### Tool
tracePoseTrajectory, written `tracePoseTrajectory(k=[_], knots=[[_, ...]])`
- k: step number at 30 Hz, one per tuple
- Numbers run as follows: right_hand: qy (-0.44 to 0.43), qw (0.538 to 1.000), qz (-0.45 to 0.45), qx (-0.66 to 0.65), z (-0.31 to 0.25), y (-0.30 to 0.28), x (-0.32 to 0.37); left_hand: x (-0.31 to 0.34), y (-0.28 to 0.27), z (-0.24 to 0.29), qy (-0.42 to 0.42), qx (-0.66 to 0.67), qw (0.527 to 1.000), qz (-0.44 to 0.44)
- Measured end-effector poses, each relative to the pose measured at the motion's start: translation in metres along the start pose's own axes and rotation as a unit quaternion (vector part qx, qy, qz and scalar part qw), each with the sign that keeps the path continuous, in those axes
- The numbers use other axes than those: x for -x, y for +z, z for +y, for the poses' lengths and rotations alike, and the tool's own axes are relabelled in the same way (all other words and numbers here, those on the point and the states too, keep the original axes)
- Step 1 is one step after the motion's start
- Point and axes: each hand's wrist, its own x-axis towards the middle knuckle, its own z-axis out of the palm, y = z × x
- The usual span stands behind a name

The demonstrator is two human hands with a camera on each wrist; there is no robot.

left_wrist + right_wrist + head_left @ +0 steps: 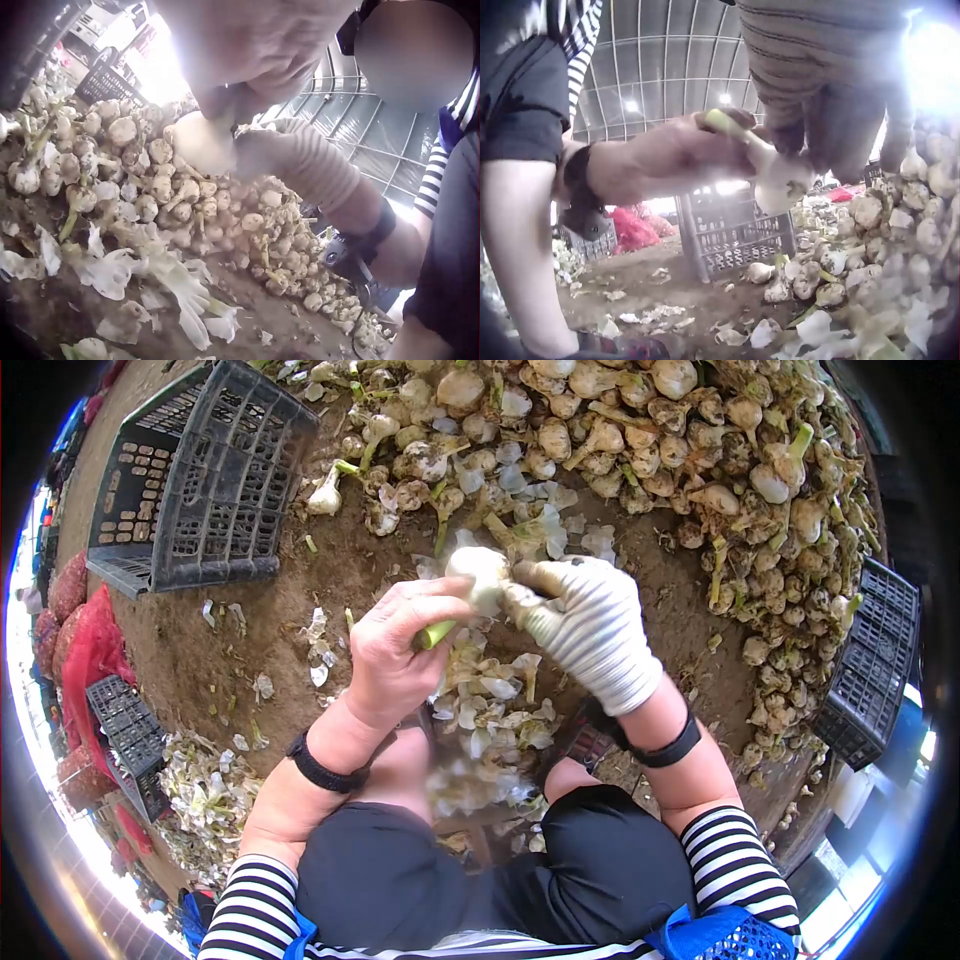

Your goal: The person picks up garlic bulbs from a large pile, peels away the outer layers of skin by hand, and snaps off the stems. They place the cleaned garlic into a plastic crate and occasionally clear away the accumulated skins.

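A pale, peeled-looking garlic bulb (pixel 478 572) is held up between both hands, above scattered skins. My bare left hand (pixel 395 645) grips it from the left, its short green stem (pixel 434 634) sticking out by the palm. On the other side my right hand (pixel 590 625), in a white glove with grey stripes, pinches at the bulb's root end with thumb and fingertips. The right wrist view shows the roots as a brown patch on the bulb (pixel 780 186), close to the gloved fingers (pixel 840 135). Some of the left fingers are hidden behind the bulb.
A large heap of unpeeled garlic (pixel 700 470) spreads across the back and right. Papery skins (pixel 490 690) litter the ground between the feet. A black plastic crate (pixel 220 490) stands back left, another crate (pixel 875 660) at right. Red mesh sacks (pixel 90 660) lie far left.
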Motion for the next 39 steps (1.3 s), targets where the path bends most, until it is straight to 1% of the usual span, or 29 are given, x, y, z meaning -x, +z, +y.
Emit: tracePoseTrajectory(k=[3,5,6,7,8,9,10,11,13,14,15,17,18,19,21,22,23,24,25,26,27,28,29,31,33,35,37,38,39], knots=[[-0.088,0.985,0.095,0.113,0.007,0.021,0.002,0.0,0.001,0.001,0.059,-0.08,0.994,-0.035],[0.061,0.995,0.056,-0.049,0.021,0.023,-0.008,0.0,-0.001,-0.001,0.051,-0.067,0.995,-0.061],[0.187,0.959,0.025,-0.211,0.039,0.029,-0.016,0.002,-0.001,-0.001,0.053,-0.066,0.994,-0.064],[0.254,0.887,0.03,-0.385,0.036,0.013,-0.019,0.008,-0.001,-0.002,-0.01,0.043,0.997,-0.062],[0.275,0.906,0.05,-0.318,0.056,0.018,-0.021,0.009,-0.001,-0.002,-0.074,0.15,0.984,-0.057],[0.294,0.92,0.071,-0.249,0.082,0.027,-0.023,0.007,-0.002,-0.001,-0.071,0.149,0.985,-0.055],[0.322,0.867,0.122,-0.359,0.09,0.028,-0.023,0.005,-0.004,0.001,-0.165,0.321,0.932,0.006],[0.344,0.799,0.17,-0.463,0.095,0.029,-0.023,0.003,-0.006,0.001,-0.25,0.479,0.839,0.066],[0.368,0.802,0.189,-0.432,0.09,0.026,-0.012,0.003,-0.013,-0.012,-0.304,0.589,0.739,0.118],[0.223,0.887,0.169,-0.368,0.08,0.029,-0.009,0.006,-0.014,-0.018,-0.321,0.613,0.709,0.136],[0.071,0.943,0.144,-0.291,0.068,0.032,-0.007,0.008,-0.014,-0.024,-0.337,0.637,0.677,0.153],[0.021,0.895,0.21,-0.394,0.008,0.032,-0.008,0.008,-0.014,-0.026,-0.346,0.631,0.681,0.135],[-0.136,0.959,0.209,-0.131,0.013,0.035,-0.012,0.008,-0.014,-0.027,-0.355,0.626,0.684,0.119],[-0.171,0.955,0.162,-0.181,0.012,0.04,-0.007,0.004,-0.018,-0.026,-0.355,0.626,0.684,0.119],[-0.07,0.985,0.108,-0.116,0.039,0.054,-0.011,-0.012,-0.038,-0.022,-0.372,0.552,0.709,0.233],[0.082,0.848,0.107,-0.512,0.04,0.057,-0.018,-0.024,-0.06,-0.02,-0.305,0.63,0.668,0.252],[0.185,0.829,0.111,-0.516,0.087,0.072,-0.023,-0.038,-0.09,-0.021,-0.233,0.7,0.619,0.268],[0.257,0.958,0.057,-0.114,0.104,0.061,-0.028,-0.047,-0.119,-0.029,-0.166,0.71,0.639,0.247],[0.253,0.959,0.019,0.129,0.122,0.063,-0.039,-0.055,-0.138,-0.034,-0.099,0.714,0.656,0.224],[0.306,0.946,-0.023,0.106,0.131,0.066,-0.049,-0.062,-0.128,-0.027,-0.116,0.641,0.702,0.288],[0.305,0.946,-0.022,0.106,0.136,0.072,-0.051,-0.069,-0.116,-0.023,-0.132,0.559,0.741,0.348],[0.345,0.933,-0.075,0.076,0.121,0.072,-0.059,-0.065,-0.108,-0.046,-0.161,0.529,0.786,0.277],[0.383,0.914,-0.128,0.044,0.108,0.076,-0.065,-0.059,-0.087,-0.069,-0.247,0.428,0.828,0.265],[0.249,0.934,-0.195,0.168,0.092,0.107,-0.053,-0.046,-0.04,-0.096,-0.399,0.24,0.856,0.226],[0.102,0.933,-0.284,0.198,0.05,0.113,-0.021,-0.039,-0.017,-0.131,-0.339,-0.013,0.935,0.1],[0.024,0.924,-0.335,0.184,0.043,0.157,0.036,-0.046,-0.01,-0.152,-0.221,-0.262,0.938,0.049],[-0.178,0.94,-0.288,0.048,0.035,0.161,0.092,-0.053,-0.008,-0.175,-0.154,-0.342,0.926,0.045],[-0.128,0.868,-0.478,0.032,0.018,0.147,0.09,-0.054,-0.011,-0.188,-0.18,-0.326,0.928,0.017],[-0.071,0.759,-0.647,0.015,0.003,0.133,0.087,-0.052,-0.015,-0.2,-0.203,-0.309,0.929,-0.013]])
